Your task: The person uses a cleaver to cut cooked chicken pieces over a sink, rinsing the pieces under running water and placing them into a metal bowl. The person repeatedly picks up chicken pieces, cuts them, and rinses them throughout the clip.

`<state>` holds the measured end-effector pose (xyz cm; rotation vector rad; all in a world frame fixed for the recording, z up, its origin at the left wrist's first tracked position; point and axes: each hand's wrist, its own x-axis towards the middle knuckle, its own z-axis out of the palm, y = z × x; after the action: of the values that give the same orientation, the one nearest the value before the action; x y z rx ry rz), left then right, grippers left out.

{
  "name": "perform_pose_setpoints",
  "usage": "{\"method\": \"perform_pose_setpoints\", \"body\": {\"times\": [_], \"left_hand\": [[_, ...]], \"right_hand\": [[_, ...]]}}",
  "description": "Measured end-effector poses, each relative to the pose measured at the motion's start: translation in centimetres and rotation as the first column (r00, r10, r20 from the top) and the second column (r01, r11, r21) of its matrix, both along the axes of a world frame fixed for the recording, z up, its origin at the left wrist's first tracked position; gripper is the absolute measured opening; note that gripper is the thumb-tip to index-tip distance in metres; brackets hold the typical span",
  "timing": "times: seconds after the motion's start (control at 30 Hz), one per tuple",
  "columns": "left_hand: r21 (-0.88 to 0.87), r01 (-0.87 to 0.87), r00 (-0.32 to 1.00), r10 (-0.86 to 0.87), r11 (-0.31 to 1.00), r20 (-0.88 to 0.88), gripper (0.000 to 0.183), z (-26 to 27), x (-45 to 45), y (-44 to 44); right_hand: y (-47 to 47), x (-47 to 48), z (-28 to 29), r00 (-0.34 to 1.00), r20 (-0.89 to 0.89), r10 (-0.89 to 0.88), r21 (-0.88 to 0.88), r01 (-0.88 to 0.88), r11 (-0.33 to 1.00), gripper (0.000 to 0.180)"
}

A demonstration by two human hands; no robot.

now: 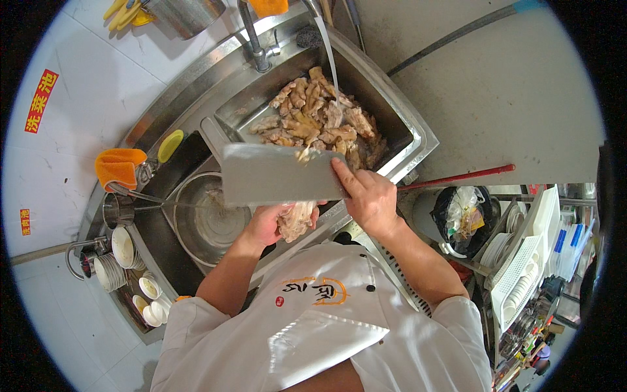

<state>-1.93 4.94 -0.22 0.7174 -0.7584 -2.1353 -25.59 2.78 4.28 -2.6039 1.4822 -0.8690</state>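
My right hand [373, 200] grips a broad metal cleaver [274, 175], its forefinger laid along the blade. Pale scraps cling to the blade's upper face near its far edge. Below the cleaver, my left hand [264, 224] holds a pale piece of meat [295, 224], partly hidden by the blade. Just beyond, a stainless steel sink basin [392, 117] contains a heap of meat pieces [303, 127] that look like trotters. Water [331, 63] runs onto the heap from a tap at the top.
A large round metal bowl [215, 230] sits in the left basin, with thin water falling into it. Stacked white bowls [110, 273] stand farther left. To the right are a lined waste bin [465, 220], a red rod [455, 177] and a dish rack [519, 289].
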Motion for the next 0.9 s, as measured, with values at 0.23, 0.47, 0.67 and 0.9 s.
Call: {"method": "perform_pose_setpoints", "body": {"times": [0.23,0.47,0.67,0.9], "left_hand": [[0.185,0.032,0.959,0.022,0.982,-0.284,0.054,0.9,-0.2,-0.6],[0.207,0.043,0.944,0.028,0.977,-0.330,0.077,-2.1,0.9,0.0],[0.223,0.058,0.967,0.001,0.973,-0.255,0.074,-5.2,2.4,0.5],[0.291,0.160,0.922,-0.038,0.943,-0.386,0.070,-6.1,2.9,0.8]], "right_hand": [[0.3,0.3,-0.1,0.903,0.425,-0.062,0.247,-0.050,0.968,0.056],[0.6,-0.1,1.5,0.986,0.121,0.115,0.058,-0.123,0.991,0.061],[0.5,0.2,2.0,0.984,0.007,0.180,-0.073,-0.179,0.981,0.064],[0.0,-0.5,1.1,0.988,-0.021,0.153,-0.083,-0.154,0.985,0.064]]}}
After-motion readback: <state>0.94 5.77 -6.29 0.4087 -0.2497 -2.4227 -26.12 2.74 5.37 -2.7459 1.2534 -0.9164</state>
